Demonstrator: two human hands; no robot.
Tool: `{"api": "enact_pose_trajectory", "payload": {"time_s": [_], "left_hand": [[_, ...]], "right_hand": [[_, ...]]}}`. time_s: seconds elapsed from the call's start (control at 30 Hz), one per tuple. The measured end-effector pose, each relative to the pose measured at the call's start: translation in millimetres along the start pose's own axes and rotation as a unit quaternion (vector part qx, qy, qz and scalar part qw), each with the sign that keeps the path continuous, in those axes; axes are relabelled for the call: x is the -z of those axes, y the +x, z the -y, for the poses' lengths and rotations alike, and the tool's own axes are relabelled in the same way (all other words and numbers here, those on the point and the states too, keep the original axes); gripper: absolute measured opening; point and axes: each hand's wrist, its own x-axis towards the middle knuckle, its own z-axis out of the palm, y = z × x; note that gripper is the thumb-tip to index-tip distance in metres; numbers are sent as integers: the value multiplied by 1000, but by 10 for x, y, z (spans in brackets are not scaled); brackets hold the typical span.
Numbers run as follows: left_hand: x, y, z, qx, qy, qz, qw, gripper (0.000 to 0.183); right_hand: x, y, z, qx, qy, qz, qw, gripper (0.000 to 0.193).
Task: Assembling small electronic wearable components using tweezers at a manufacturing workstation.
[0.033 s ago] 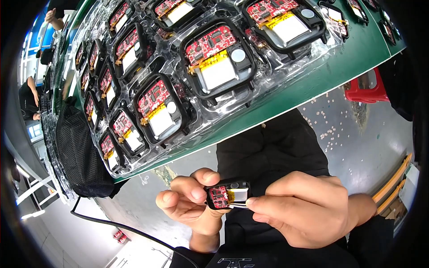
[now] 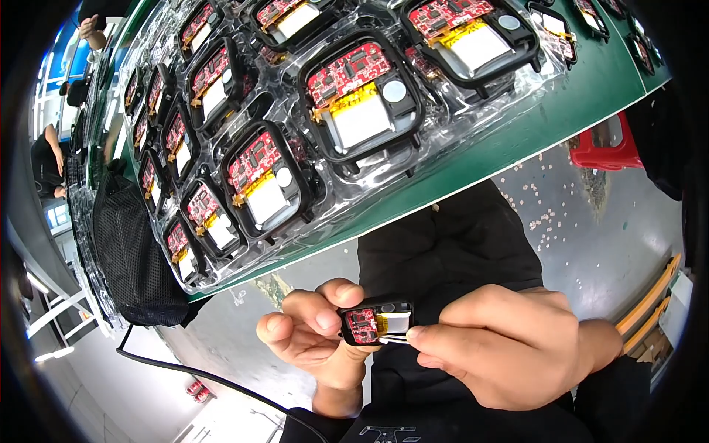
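Note:
My left hand [image 2: 314,328] holds a black smartwatch case [image 2: 410,304] by its left end and underside, above my lap. Inside the case are a red circuit board [image 2: 362,325], a strip of yellow tape and a silver-white battery [image 2: 396,323]. Between its thumb and fingers, my right hand [image 2: 502,343] pinches metal tweezers [image 2: 395,340]. The tips reach the case's lower edge, beside the yellow tape; whether they grip anything there is too small to tell. Most of the tweezers' body is hidden in my right hand.
A clear plastic tray [image 2: 473,122] with several similar open watch cases [image 2: 360,96] lies on the green table [image 2: 569,122]. A black mesh bag [image 2: 136,251] hangs at the table's left. A red stool [image 2: 605,148] stands right; a black cable [image 2: 214,367] runs lower left. Other people appear far left.

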Motion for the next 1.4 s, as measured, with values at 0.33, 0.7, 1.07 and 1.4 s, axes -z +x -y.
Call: {"api": "enact_pose_trajectory", "payload": {"time_s": [0.33,0.7,1.07,1.4], "left_hand": [[-12,18,-14,72,-49,-41,995,100],[9,8,24,57,-36,-49,997,101],[43,-19,33,25,10,1,1000,92],[91,-16,43,-18,52,25,998,89]], "right_hand": [[57,17,-13,10,-9,-10,1000,25],[89,-19,44,-111,35,19,993,31],[58,-58,36,-109,29,30,993,31],[1,-76,40,-62,-1,0,998,29]]}}
